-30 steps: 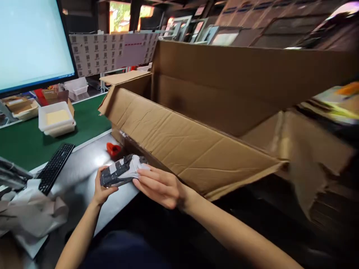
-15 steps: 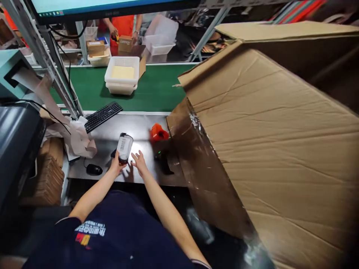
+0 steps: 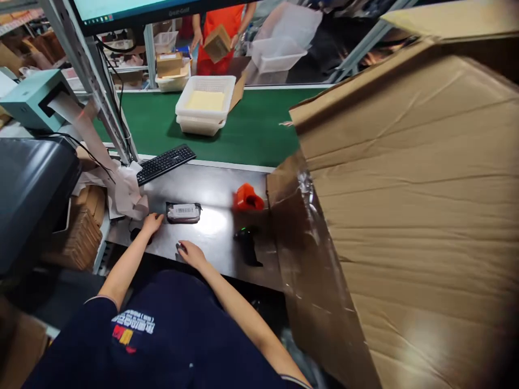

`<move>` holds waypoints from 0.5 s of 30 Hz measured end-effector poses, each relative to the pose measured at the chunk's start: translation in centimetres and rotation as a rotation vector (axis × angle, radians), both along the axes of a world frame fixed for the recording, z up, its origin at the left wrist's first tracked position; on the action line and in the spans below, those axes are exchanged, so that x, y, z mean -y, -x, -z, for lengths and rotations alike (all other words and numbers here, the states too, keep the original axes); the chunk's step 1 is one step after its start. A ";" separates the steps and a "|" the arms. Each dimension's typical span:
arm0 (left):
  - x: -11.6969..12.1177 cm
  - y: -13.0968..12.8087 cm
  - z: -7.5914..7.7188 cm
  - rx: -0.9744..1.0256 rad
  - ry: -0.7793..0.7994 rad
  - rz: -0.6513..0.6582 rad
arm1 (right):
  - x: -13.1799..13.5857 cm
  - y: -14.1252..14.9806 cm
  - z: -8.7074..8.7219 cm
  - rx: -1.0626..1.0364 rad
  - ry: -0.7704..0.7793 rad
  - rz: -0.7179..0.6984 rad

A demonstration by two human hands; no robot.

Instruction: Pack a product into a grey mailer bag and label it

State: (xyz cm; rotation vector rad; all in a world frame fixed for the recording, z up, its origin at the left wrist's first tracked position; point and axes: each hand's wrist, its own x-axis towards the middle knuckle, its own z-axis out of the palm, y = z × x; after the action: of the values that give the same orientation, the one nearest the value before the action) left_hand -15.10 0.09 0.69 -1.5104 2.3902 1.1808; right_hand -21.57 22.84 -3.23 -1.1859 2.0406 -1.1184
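A small black packet with a white barcode label (image 3: 184,211) lies flat on the metal worktop (image 3: 219,183). My left hand (image 3: 153,222) is just left of it, apart from it, with fingers loosely bent and nothing visible in them. Under that wrist is a black mouse (image 3: 137,234), partly covered. My right hand (image 3: 192,254) rests low over the worktop's near edge, below the packet, its fingers apart and empty. To the right stand an orange tape dispenser (image 3: 248,198) and a black handheld scanner (image 3: 248,246) with a green light.
A large cardboard box (image 3: 405,178) fills the right side. Behind the worktop, a green conveyor (image 3: 259,129) carries stacked white baskets (image 3: 205,116). A keyboard (image 3: 166,163), paper strips (image 3: 125,192) and a printer (image 3: 36,178) are left. Across, a person in orange holds a carton (image 3: 218,43).
The packet has left my left hand and now lies on the worktop, label up. My left hand has moved left, my right hand nearer to me. The view has shifted left.
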 end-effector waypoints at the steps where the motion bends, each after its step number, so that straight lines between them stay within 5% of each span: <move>1: 0.3 -1.9 -0.4 0.021 0.046 -0.017 | 1.2 -0.4 0.3 -0.040 0.004 -0.056; 7: -1.6 -15.4 -1.2 0.233 0.251 -0.148 | 10.6 -4.4 2.2 -0.216 0.059 -0.342; 9: -2.0 -18.3 0.3 0.274 0.277 -0.124 | 12.9 -5.6 3.3 -0.248 0.026 -0.408; 11: -1.6 -19.9 2.7 0.447 0.233 0.082 | 14.3 -6.6 4.9 -0.267 -0.005 -0.455; 15: 0.1 -20.5 6.5 0.530 0.156 0.187 | 14.8 -7.5 7.8 -0.341 0.050 -0.453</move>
State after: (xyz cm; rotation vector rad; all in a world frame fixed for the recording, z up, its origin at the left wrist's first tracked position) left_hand 5.35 -0.03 -5.85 -1.3790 2.2229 0.4845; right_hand -14.07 8.06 -11.07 -1.8532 1.8377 -0.7883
